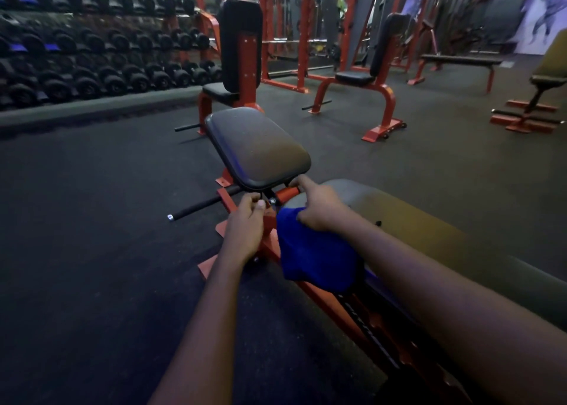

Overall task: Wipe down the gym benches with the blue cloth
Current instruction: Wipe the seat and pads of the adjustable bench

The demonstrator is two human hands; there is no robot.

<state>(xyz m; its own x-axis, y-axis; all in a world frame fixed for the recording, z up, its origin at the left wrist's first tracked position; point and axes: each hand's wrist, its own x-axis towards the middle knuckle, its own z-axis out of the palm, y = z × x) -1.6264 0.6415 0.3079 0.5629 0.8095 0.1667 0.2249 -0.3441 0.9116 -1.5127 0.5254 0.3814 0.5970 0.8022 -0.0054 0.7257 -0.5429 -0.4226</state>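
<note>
An adjustable bench with an orange frame stands right in front of me. Its black seat pad [257, 147] is tilted up, and its long back pad [429, 236] runs toward the lower right. My left hand [245, 223] is pinched on a small knob under the seat pad's near edge. My right hand [319, 205] holds the blue cloth [316, 260], which hangs down over the frame beside the back pad. Its index finger points out and touches the orange bar at the gap between the two pads.
A black foot bar [199, 205] sticks out to the left of the bench base. Two upright seats [239, 55] [377, 55] on orange frames stand beyond. A flat bench [460, 61] and another bench [546, 79] are at the right. Dumbbell racks [92, 52] line the left wall.
</note>
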